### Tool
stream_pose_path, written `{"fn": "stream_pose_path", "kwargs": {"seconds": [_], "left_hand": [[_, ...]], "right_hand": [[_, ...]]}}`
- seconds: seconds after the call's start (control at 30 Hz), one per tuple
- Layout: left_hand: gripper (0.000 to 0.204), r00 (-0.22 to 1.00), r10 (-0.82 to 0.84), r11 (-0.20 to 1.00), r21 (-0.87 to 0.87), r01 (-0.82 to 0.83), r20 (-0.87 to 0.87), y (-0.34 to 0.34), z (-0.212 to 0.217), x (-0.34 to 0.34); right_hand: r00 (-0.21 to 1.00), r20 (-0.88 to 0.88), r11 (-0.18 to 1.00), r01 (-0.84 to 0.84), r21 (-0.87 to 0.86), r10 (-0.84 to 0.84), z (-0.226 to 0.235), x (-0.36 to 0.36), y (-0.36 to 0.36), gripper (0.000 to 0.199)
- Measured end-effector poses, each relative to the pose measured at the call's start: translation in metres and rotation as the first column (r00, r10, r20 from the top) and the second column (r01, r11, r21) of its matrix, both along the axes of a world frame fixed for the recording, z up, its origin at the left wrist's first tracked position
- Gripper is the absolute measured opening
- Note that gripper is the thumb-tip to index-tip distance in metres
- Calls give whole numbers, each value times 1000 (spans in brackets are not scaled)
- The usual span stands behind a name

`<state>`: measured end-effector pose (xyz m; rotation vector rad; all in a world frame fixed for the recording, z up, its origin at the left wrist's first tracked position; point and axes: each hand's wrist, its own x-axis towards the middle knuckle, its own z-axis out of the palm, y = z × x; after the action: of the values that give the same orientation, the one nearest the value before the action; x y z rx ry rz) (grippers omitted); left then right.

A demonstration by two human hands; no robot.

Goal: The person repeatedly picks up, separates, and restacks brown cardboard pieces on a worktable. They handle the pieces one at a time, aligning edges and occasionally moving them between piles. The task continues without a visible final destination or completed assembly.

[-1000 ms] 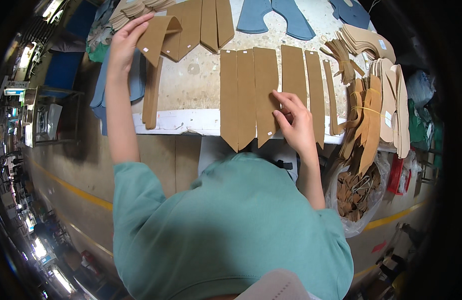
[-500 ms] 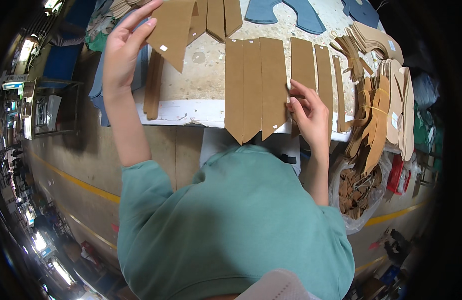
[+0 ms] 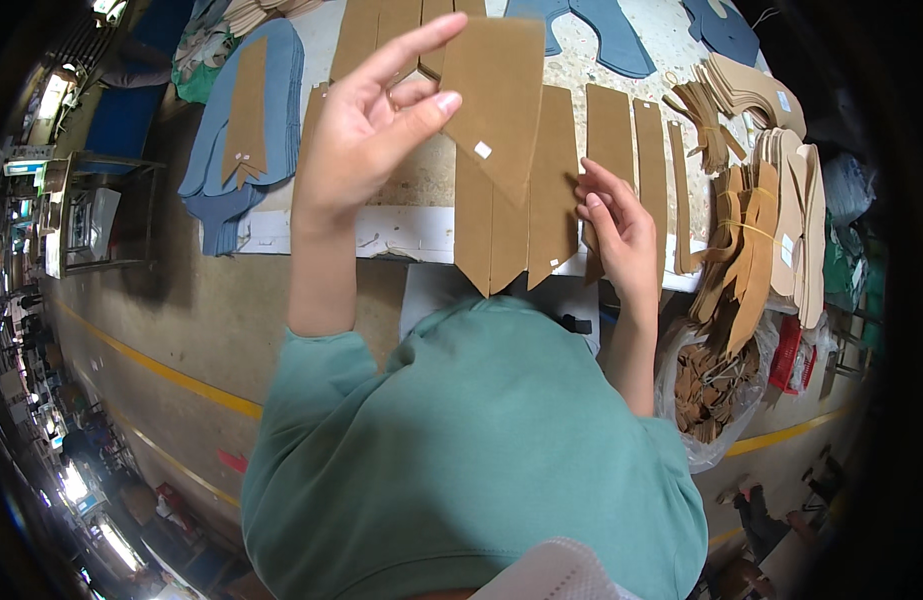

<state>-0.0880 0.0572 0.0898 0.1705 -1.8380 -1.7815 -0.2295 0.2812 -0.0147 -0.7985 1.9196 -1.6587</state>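
Note:
My left hand [image 3: 356, 150] is raised over the table and pinches the left edge of a brown cut panel [image 3: 506, 95] between thumb and fingers. That panel has a slanted, pointed lower end and a small white sticker. It hangs in front of a row of similar brown panels [image 3: 556, 210] lying side by side, their pointed ends jutting past the table's near edge. My right hand [image 3: 621, 225] is at the right side of this row, fingers loosely bent and apart, by a separate brown panel [image 3: 609, 130]. I see nothing held in it.
Blue cut pieces [image 3: 281, 120] with a brown panel on top lie at left. Narrow brown strips [image 3: 649, 150], tied brown bundles [image 3: 751, 230] and beige stacks [image 3: 796, 220] occupy the right side. A clear bag of brown scraps [image 3: 716, 390] is below the table's right end.
My left hand has swung right with the brown panel, from the table's left side to over the row of panels. The right hand has barely moved.

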Motion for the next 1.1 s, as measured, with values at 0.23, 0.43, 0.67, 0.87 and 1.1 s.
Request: {"fn": "stream_pose_path", "kwargs": {"seconds": [0.23,0.43,0.67,0.87,1.1], "left_hand": [[51,993,98,994,32,-100,66,-22,-2,28],[55,984,176,983,44,-177,18,-20,-25,69],[56,909,127,967,156,-204,398,1,-94,110],[55,868,213,958,81,-276,448,14,-102,122],[49,841,320,947,-108,-304,436,18,-95,119]], "right_hand": [[993,65,989,106,-101,-99,-8,5,-15,61],[997,53,998,-57,16,56,6,-3,-22,55],[953,252,967,-112,-230,171,55,-3,-31,60],[930,220,926,-218,-310,293,39,29,-70,63],[944,-46,944,-321,76,325,-8,52,-93,54]]}}
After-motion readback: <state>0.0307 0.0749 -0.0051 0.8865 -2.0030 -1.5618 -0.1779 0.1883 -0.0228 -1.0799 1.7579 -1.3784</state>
